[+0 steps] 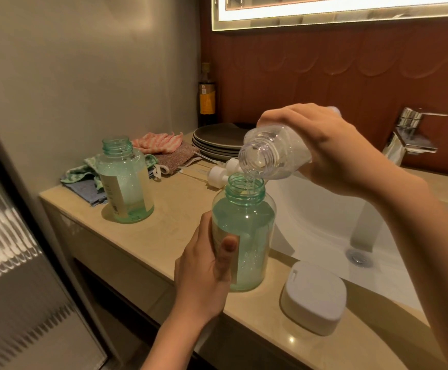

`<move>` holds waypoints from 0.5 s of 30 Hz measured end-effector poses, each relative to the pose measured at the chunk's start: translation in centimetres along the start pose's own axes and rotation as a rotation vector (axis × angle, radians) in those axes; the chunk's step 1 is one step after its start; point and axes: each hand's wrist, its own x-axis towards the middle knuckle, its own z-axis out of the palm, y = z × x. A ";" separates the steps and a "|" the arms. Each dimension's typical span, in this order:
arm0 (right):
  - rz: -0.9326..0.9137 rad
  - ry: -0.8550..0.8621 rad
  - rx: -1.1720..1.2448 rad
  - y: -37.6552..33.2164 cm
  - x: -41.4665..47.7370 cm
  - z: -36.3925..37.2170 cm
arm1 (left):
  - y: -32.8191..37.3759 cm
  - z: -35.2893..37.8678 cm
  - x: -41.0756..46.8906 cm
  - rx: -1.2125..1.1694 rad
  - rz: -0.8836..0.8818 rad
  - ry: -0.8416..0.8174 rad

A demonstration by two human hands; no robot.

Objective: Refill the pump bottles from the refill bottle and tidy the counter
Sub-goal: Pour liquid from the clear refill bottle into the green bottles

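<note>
Two green bottles (125,180) (244,236), one clear bottle (273,153), two pump heads (221,173), perhaps four plates (218,140).

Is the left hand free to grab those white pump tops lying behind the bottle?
Probably not right now. The left hand is wrapped around the green bottle being filled, and that bottle stands between it and the pump tops.

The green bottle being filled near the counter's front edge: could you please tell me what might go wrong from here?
1. The clear refill bottle is tilted with its mouth just above the green bottle's narrow neck; a slight drift could spill liquid onto the counter.
2. The green bottle already looks fairly full, so it may overflow.
3. It stands close to the counter's edge, steadied only by the left hand; a slip could tip it off.
</note>
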 end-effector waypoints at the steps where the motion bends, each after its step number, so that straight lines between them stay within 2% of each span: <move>1: 0.000 -0.002 -0.002 0.0 0.0 0.0 | 0.0 0.0 0.0 0.001 0.003 0.000; 15: -0.002 0.006 -0.007 0.0 0.0 -0.2 | -0.1 0.0 0.0 -0.001 -0.004 0.001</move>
